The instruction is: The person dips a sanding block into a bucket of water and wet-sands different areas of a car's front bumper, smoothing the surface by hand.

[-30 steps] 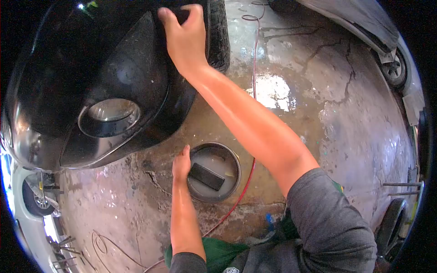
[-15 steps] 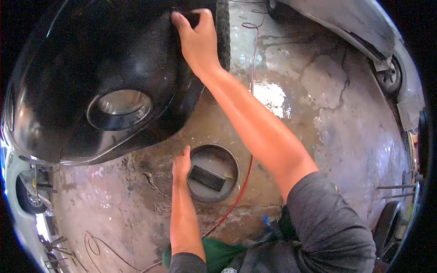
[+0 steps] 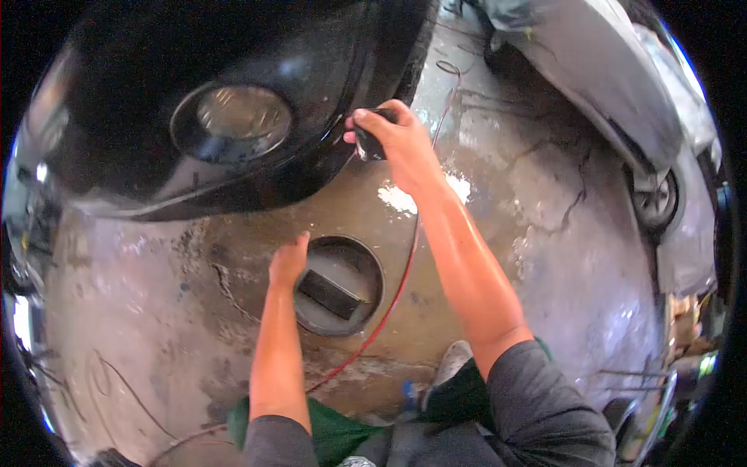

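Left hand (image 3: 288, 263) at the side of the round basin (image 3: 379, 272), most fingers hidden, grip cannot be told; a dark block (image 3: 329, 294) lies inside, and whether the basin rests on the floor (image 3: 467, 311) is unclear. Right hand (image 3: 398, 144) closed around a dark object (image 3: 371, 145), partly covered by the fingers, near the edge of the black bumper (image 3: 319, 86), contact unclear. Beyond, grey car (image 3: 599, 70) cut off by the frame.

The right arm (image 3: 475, 272) reaches far, the right grip (image 3: 403, 144) curled; the left arm (image 3: 280, 358) extends lower left, the left grip (image 3: 289, 261) nearer.
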The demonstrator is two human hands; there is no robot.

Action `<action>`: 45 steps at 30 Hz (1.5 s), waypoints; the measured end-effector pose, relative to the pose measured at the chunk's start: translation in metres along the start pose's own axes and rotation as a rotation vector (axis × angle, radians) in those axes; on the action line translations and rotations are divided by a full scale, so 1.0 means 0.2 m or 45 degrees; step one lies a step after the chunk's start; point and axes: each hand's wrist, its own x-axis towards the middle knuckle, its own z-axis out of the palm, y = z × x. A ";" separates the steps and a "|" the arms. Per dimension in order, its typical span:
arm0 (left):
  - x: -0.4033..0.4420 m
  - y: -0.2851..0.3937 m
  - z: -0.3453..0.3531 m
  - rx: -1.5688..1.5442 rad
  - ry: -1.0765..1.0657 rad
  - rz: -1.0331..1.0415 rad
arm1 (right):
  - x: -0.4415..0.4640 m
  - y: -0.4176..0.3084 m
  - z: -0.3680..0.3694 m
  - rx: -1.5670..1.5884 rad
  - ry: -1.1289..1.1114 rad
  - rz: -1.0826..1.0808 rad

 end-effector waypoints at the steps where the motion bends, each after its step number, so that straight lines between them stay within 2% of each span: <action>1: -0.01 0.02 0.02 -0.013 -0.007 -0.012 | -0.02 -0.06 0.01 -0.059 -0.012 0.044; 3: -0.08 0.11 -0.05 -0.046 -0.032 -0.083 | -0.05 -0.13 0.03 -0.168 -0.024 0.131; 4: -0.11 0.15 -0.09 -0.061 -0.052 -0.137 | -0.04 -0.11 0.03 -0.230 -0.062 0.078; 7: -0.07 0.09 -0.03 -0.070 -0.028 -0.032 | -0.03 -0.10 0.05 -0.475 -0.132 0.055; 10: -0.06 0.08 -0.02 -0.078 -0.054 -0.068 | -0.01 -0.13 0.07 -0.667 -0.201 0.065; 14: -0.05 0.06 0.00 -0.122 -0.027 -0.032 | 0.06 -0.13 0.08 -0.702 -0.204 0.092; 17: -0.14 0.18 -0.11 -0.162 -0.028 -0.184 | 0.07 -0.16 0.11 -0.765 -0.220 0.109; 26: -0.22 0.28 -0.26 -0.236 -0.122 -0.323 | 0.08 -0.16 0.19 -0.881 -0.165 0.080; 29: -0.06 0.10 -0.03 -0.244 -0.088 -0.084 | 0.10 -0.15 0.20 -0.963 -0.080 0.068; 31: -0.07 0.11 -0.04 -0.249 -0.094 -0.120 | 0.08 -0.14 0.23 -1.015 0.001 0.051; 34: -0.07 0.11 -0.03 -0.247 -0.085 -0.156 | 0.03 -0.12 0.26 -0.887 0.058 0.332; 38: -0.20 0.23 -0.22 -0.279 -0.183 -0.220 | -0.02 -0.12 0.30 -0.715 0.001 0.376; 42: -0.18 0.22 -0.21 -0.308 -0.156 -0.244 | 0.00 -0.08 0.29 -0.621 0.217 0.377; 45: -0.13 0.17 -0.10 -0.293 -0.103 -0.193 | -0.07 -0.06 0.34 -0.645 0.078 0.344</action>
